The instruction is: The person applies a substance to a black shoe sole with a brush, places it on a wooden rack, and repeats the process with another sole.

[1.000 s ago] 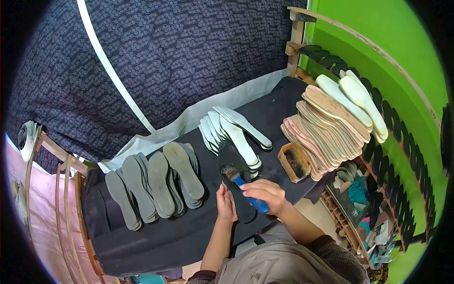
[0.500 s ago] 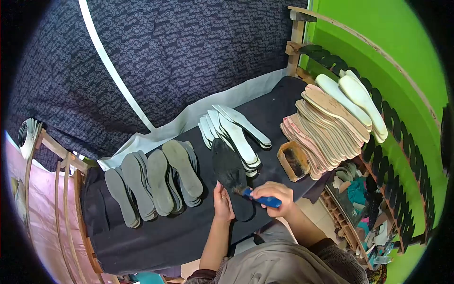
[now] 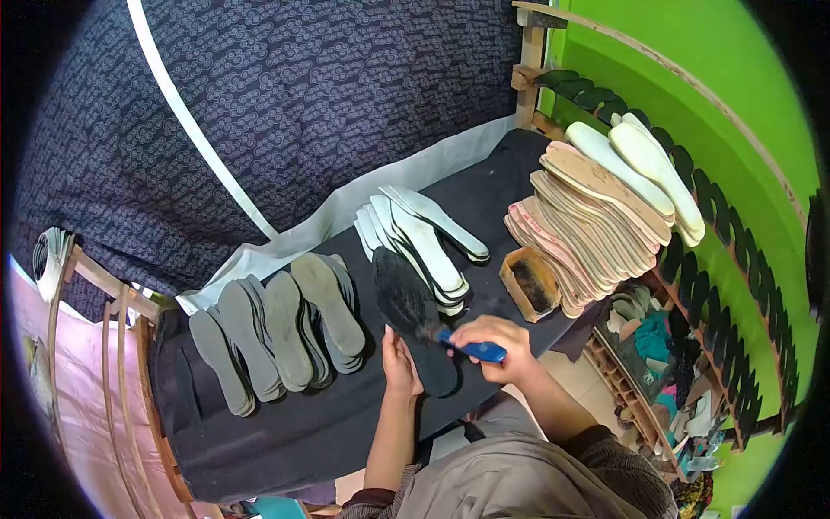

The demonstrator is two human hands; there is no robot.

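A black shoe insole (image 3: pixel 406 294) lies tilted above the dark-covered table, and my left hand (image 3: pixel 400 363) grips its left edge near the middle. My right hand (image 3: pixel 497 346) is closed round the blue handle of a paintbrush (image 3: pixel 480 349). The bristles touch the insole's surface around its middle, where the black looks streaked and wet. Just behind the insole is a fanned pile of white insoles (image 3: pixel 419 242). To the right of that pile sits an open, box-like tan container (image 3: pixel 529 284) with dark residue inside.
Stacks of grey insoles (image 3: pixel 285 333) line the table's left part. A tall stack of beige insoles (image 3: pixel 596 229), topped with white ones, stands at the right. Black insoles hang on a rack (image 3: pixel 718 251) along the green wall. Scraps fill a lower shelf (image 3: pixel 657 346).
The brush has shifted slightly up and left along the insole. The whole view has moved a little, and both hands keep their hold.
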